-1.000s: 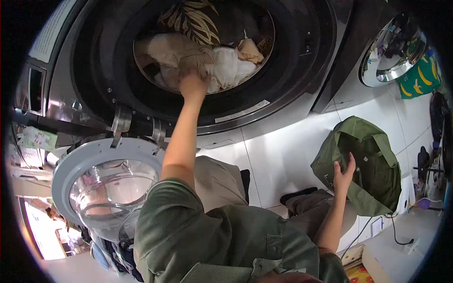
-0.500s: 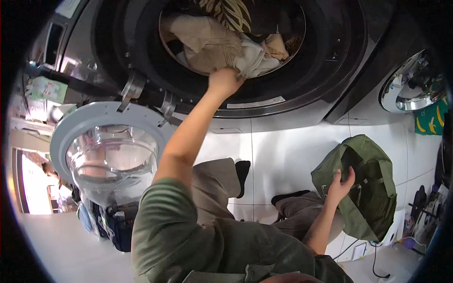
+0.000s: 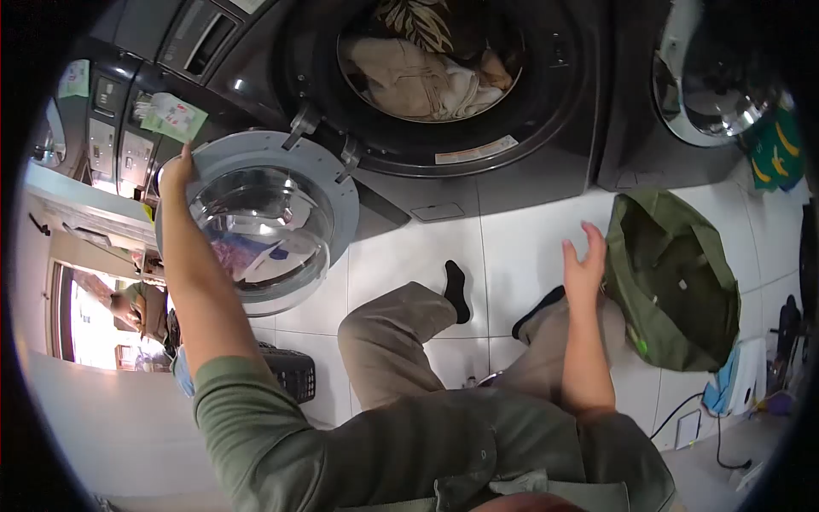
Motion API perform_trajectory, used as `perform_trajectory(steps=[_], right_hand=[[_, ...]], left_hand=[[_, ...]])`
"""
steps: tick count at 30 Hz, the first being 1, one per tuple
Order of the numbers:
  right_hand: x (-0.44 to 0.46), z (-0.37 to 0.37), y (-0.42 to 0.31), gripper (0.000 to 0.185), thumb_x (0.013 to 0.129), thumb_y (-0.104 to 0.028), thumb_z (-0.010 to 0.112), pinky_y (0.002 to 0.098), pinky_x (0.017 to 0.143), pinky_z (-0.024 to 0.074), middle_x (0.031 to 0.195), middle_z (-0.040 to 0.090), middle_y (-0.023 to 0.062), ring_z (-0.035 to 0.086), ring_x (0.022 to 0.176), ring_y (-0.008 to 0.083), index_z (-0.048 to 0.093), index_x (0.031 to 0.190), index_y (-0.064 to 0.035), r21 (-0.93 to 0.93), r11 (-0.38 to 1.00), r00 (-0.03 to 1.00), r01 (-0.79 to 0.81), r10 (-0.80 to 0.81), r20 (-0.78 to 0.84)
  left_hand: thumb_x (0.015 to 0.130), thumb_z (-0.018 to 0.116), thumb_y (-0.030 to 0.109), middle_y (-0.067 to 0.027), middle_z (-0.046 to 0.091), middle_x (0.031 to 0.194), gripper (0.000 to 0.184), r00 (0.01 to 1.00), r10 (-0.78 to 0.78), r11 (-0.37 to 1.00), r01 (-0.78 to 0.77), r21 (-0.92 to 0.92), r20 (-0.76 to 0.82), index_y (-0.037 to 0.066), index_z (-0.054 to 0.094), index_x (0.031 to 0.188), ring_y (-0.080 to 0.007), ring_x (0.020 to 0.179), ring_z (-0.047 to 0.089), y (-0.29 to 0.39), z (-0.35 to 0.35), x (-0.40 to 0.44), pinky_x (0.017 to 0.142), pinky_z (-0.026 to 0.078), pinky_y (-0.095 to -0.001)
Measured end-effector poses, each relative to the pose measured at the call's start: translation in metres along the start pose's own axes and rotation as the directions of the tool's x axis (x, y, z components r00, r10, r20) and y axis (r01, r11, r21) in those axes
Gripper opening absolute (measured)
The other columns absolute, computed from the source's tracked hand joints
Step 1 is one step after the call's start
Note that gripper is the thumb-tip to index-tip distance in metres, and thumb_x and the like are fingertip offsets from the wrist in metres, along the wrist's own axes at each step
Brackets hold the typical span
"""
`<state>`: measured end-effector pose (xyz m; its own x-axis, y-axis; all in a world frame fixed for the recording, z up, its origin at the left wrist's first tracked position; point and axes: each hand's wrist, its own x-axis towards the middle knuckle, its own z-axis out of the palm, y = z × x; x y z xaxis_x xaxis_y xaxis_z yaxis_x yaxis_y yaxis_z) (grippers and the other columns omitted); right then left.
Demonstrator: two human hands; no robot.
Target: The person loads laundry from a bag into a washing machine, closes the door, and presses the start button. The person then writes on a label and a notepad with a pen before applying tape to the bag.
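Observation:
My left hand (image 3: 177, 172) grips the outer rim of the round washing machine door (image 3: 345, 200), which stands swung out with its clear glass bowl facing up at me. Inside the drum, beige and white clothes (image 3: 418, 78) lie below a dark cloth with a gold leaf pattern (image 3: 414, 21). My right hand (image 3: 585, 266) is raised with its fingers spread and nothing in them. Just right of it, a green fabric bag (image 3: 653, 341) sits open-mouthed on the floor, its inside in shadow.
A second machine's round door (image 3: 672, 77) is at the right, above a green bag with yellow shapes (image 3: 775, 158). A dark basket (image 3: 292, 372) stands at lower left beside my leg. Cables (image 3: 721, 439) lie at lower right. Another person (image 3: 149, 311) is at far left.
My left hand has left the clothes at the drum opening and moved left to the door's rim. My right hand has come away from the green bag's mouth. The view has shifted.

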<state>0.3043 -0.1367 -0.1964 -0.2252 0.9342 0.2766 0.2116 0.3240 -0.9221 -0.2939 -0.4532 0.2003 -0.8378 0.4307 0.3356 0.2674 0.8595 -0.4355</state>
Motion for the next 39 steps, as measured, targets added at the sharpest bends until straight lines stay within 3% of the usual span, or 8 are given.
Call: perform_trajectory(steps=[15,19,24,26,27,32,36,39], right_hand=[[-0.096,-0.007,-0.167,0.024,0.074,-0.016,0.060,0.0343,0.080,0.0414,0.097,0.055,0.0119,0.051,0.093,0.0297,0.055,0.094,-0.0030,0.613,0.779,0.771,0.134,-0.470,0.430],[-0.099,-0.039,-0.204,0.041,0.079,-0.030,0.060,0.0320,0.088,0.0382,0.114,0.050,0.0122,0.049,0.105,0.0263,0.051,0.110,-0.0051,0.701,0.708,0.642,0.088,-0.578,0.503],[-0.074,-0.069,-0.211,0.058,0.079,-0.036,0.059,0.0326,0.095,0.0320,0.123,0.042,0.0142,0.043,0.112,0.0250,0.041,0.122,-0.0026,0.741,0.664,0.620,0.100,-0.624,0.475],[-0.053,-0.070,-0.197,0.059,0.076,-0.026,0.065,0.0307,0.089,0.0383,0.117,0.045,0.0123,0.047,0.108,0.0230,0.038,0.124,-0.0039,0.659,0.722,0.640,0.210,-0.611,0.465],[-0.050,-0.083,-0.208,0.063,0.073,-0.017,0.069,0.0272,0.081,0.0429,0.104,0.047,0.0077,0.050,0.100,0.0173,0.035,0.125,-0.0036,0.636,0.769,0.742,-0.065,-0.389,0.546],[0.058,-0.043,-0.170,0.022,0.084,-0.016,0.055,0.0215,0.059,0.0380,0.073,0.049,-0.0006,0.044,0.065,0.0066,0.051,0.099,-0.0006,0.422,0.862,0.958,0.279,-0.279,-0.065],[0.160,0.000,-0.147,0.031,0.088,-0.030,0.045,0.0310,0.063,0.0403,0.074,0.055,0.0080,0.052,0.067,0.0202,0.052,0.085,-0.0004,0.268,0.938,0.968,0.220,-0.176,-0.179],[0.230,0.034,-0.116,0.032,0.087,-0.032,0.045,0.0374,0.072,0.0393,0.088,0.055,0.0134,0.051,0.084,0.0292,0.052,0.088,-0.0006,-0.077,0.934,0.868,0.349,-0.353,-0.351]], left_hand=[[0.080,0.025,0.067,-0.0279,0.053,0.106,0.083,0.936,0.242,0.968,-0.252,0.009,0.256,-0.007,0.055,0.104,-0.0383,0.104,0.049,0.071,-0.153,-0.146,0.090,0.036,-0.0411],[0.077,0.033,0.069,-0.0230,0.057,0.095,0.078,0.943,0.133,0.870,0.036,-0.492,0.304,0.004,0.051,0.116,-0.0300,0.085,0.057,0.090,-0.212,-0.184,0.078,0.045,-0.0361],[0.084,0.029,0.061,-0.0094,0.058,0.098,0.065,0.959,0.283,0.011,0.011,-1.000,0.014,0.016,0.035,0.130,-0.0136,0.077,0.057,0.109,-0.195,-0.216,0.068,0.042,-0.0248],[0.085,0.030,0.057,-0.0082,0.058,0.095,0.061,0.979,0.158,-0.125,-0.110,-0.986,-0.129,0.013,0.037,0.127,-0.0142,0.074,0.058,0.122,-0.155,-0.226,0.065,0.042,-0.0242],[0.086,0.032,0.056,-0.0081,0.058,0.094,0.060,0.979,0.103,-0.138,-0.159,-0.978,-0.174,0.011,0.038,0.125,-0.0145,0.073,0.058,0.130,-0.129,-0.233,0.063,0.042,-0.0241],[0.087,0.038,0.049,-0.0099,0.058,0.090,0.044,0.920,0.355,-0.705,0.380,-0.599,0.165,0.008,0.046,0.102,-0.0221,0.070,0.057,0.225,0.009,-0.289,0.058,0.043,-0.0298],[0.086,0.037,0.035,-0.0079,0.057,0.092,0.026,0.533,0.623,-0.718,0.680,0.149,0.572,0.012,0.048,0.089,-0.0273,0.086,0.053,0.331,0.095,-0.288,0.072,0.040,-0.0427],[0.087,0.036,0.036,-0.0013,0.056,0.105,0.030,0.524,0.497,-0.775,0.627,0.082,0.692,0.014,0.045,0.104,-0.0236,0.096,0.051,0.390,0.145,-0.276,0.083,0.034,-0.0400]])
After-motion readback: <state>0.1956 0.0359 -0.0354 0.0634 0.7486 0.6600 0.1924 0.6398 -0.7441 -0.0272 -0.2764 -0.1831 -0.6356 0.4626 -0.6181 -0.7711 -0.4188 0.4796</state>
